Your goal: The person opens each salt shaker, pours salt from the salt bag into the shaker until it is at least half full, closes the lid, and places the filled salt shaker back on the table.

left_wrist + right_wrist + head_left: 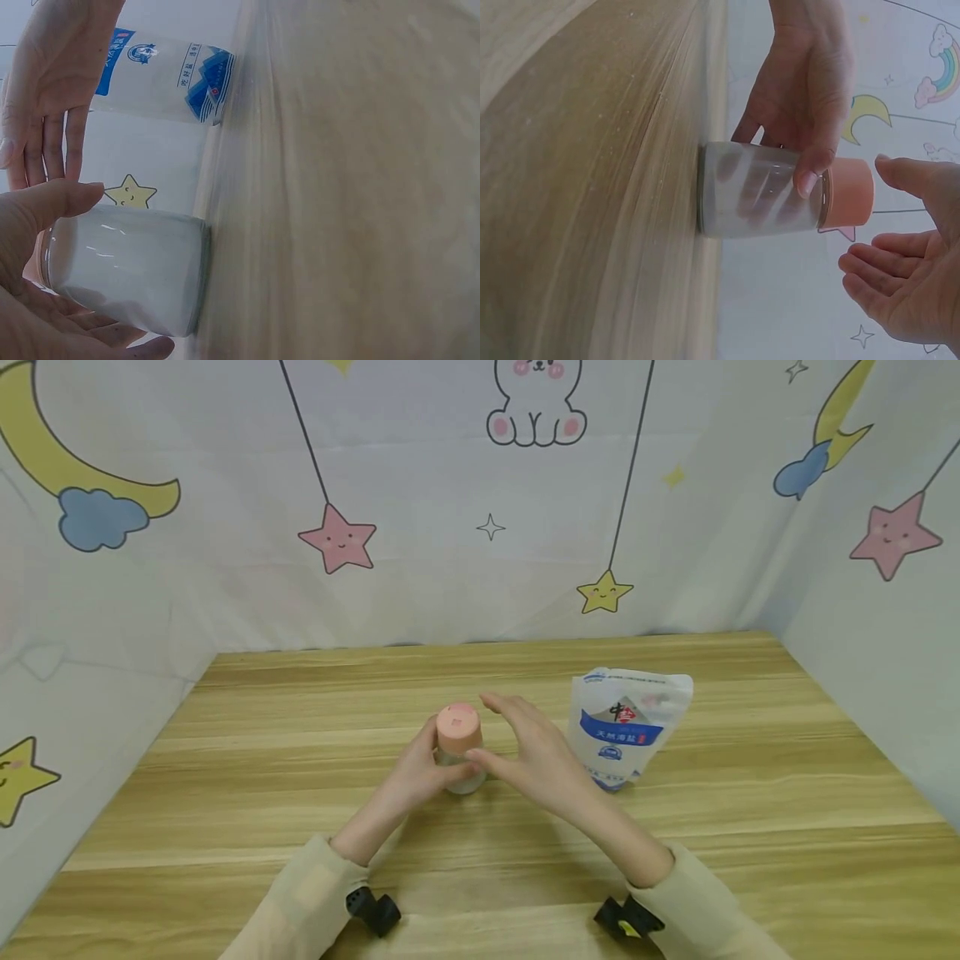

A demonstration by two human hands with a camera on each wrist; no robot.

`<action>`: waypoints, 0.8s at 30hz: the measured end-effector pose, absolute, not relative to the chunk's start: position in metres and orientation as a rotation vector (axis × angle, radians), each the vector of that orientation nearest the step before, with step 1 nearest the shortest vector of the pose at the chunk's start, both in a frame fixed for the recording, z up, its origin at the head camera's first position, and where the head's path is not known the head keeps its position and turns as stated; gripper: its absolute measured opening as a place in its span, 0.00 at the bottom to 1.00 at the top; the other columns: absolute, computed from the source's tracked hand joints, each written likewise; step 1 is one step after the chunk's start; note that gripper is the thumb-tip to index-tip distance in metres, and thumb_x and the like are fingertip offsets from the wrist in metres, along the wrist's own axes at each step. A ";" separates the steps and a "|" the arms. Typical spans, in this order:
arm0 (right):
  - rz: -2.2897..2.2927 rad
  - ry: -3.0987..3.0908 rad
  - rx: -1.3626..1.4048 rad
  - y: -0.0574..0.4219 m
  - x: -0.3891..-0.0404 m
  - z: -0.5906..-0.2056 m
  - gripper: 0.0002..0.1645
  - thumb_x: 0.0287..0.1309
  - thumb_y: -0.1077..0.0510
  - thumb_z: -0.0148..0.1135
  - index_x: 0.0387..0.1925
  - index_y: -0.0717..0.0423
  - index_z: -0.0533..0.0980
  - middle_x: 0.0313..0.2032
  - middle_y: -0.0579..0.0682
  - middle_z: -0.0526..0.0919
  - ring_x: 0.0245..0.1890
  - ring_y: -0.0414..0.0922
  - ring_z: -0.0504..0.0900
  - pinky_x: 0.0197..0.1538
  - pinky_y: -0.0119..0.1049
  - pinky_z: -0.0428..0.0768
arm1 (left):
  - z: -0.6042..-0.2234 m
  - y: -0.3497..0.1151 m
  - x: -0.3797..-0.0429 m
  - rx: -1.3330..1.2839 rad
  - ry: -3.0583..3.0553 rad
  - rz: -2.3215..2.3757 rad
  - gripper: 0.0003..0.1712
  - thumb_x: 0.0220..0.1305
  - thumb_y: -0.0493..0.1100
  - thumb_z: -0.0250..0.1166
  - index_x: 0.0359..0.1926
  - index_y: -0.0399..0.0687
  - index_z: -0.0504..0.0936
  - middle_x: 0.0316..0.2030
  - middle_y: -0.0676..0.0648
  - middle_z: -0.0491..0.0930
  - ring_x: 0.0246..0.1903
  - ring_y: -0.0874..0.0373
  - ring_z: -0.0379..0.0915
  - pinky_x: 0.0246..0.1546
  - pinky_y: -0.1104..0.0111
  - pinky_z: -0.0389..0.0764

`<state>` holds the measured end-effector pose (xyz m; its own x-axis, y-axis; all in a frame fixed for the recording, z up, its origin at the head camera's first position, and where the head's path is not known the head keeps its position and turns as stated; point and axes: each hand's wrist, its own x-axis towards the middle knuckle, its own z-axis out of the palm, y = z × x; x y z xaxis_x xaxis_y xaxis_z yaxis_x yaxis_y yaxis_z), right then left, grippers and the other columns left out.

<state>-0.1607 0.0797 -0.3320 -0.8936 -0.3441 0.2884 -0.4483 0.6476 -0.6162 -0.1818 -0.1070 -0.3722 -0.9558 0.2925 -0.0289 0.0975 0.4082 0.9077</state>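
Note:
A clear jar [467,784] with a salmon-pink lid [458,731] stands upright on the wooden table. My left hand [416,770] grips the jar's side, thumb on the near face and fingers round behind, as the right wrist view also shows. The right hand [536,753] hovers at the right of the lid, thumb and fingers spread apart. In the right wrist view a gap shows between the right fingers [877,274] and the lid [851,193]. The jar's glass [131,266] looks whitish and hazy in the left wrist view; what is inside cannot be made out.
A white and blue stand-up bag of sea salt [618,727] stands to the right, just beyond the right hand. Behind the wooden table [315,693] hangs a white curtain [420,460] printed with stars and moons. Small black devices are strapped at both sleeves.

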 end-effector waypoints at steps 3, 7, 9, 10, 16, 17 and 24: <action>1.075 -2.719 0.653 0.078 -0.162 -0.333 0.42 0.55 0.44 0.67 0.68 0.48 0.63 0.62 0.50 0.74 0.64 0.49 0.73 0.64 0.49 0.75 | -0.372 -0.108 -0.182 0.356 2.479 1.576 0.47 0.56 0.39 0.70 0.71 0.38 0.54 0.67 0.34 0.64 0.68 0.36 0.57 0.66 0.37 0.60; 1.085 -2.722 0.657 0.076 -0.163 -0.335 0.42 0.55 0.44 0.67 0.68 0.48 0.63 0.62 0.50 0.74 0.63 0.49 0.73 0.64 0.49 0.75 | -0.371 -0.108 -0.180 0.368 2.488 1.565 0.47 0.56 0.39 0.70 0.71 0.38 0.54 0.66 0.34 0.65 0.67 0.35 0.59 0.65 0.37 0.61; 1.087 -2.724 0.659 0.076 -0.164 -0.336 0.42 0.55 0.44 0.68 0.68 0.48 0.63 0.62 0.50 0.75 0.63 0.49 0.73 0.63 0.49 0.75 | -0.371 -0.108 -0.180 0.369 2.491 1.561 0.47 0.56 0.39 0.70 0.71 0.38 0.54 0.66 0.34 0.65 0.67 0.35 0.59 0.65 0.36 0.61; 1.087 -2.725 0.658 0.076 -0.164 -0.336 0.42 0.55 0.44 0.68 0.69 0.48 0.63 0.62 0.50 0.75 0.63 0.49 0.73 0.63 0.49 0.75 | -0.371 -0.108 -0.180 0.369 2.494 1.559 0.47 0.56 0.39 0.70 0.71 0.38 0.55 0.66 0.34 0.66 0.66 0.36 0.60 0.65 0.36 0.62; 1.106 -2.709 0.671 0.075 -0.165 -0.337 0.42 0.54 0.45 0.68 0.68 0.49 0.63 0.61 0.51 0.75 0.63 0.49 0.73 0.64 0.50 0.74 | -0.370 -0.108 -0.180 0.348 2.487 1.562 0.46 0.55 0.39 0.70 0.71 0.39 0.56 0.66 0.35 0.66 0.66 0.37 0.60 0.65 0.37 0.62; 1.111 -2.708 0.676 0.074 -0.165 -0.337 0.42 0.54 0.46 0.68 0.68 0.49 0.64 0.61 0.51 0.75 0.63 0.49 0.73 0.64 0.50 0.74 | -0.371 -0.108 -0.180 0.346 2.484 1.563 0.46 0.56 0.39 0.70 0.71 0.40 0.55 0.66 0.35 0.66 0.66 0.37 0.61 0.65 0.37 0.62; 1.139 -2.691 0.711 0.073 -0.168 -0.339 0.42 0.54 0.48 0.69 0.68 0.52 0.64 0.60 0.52 0.76 0.63 0.50 0.73 0.65 0.49 0.74 | -0.371 -0.108 -0.180 0.367 2.459 1.573 0.46 0.56 0.38 0.69 0.72 0.39 0.55 0.66 0.35 0.66 0.66 0.36 0.61 0.64 0.36 0.62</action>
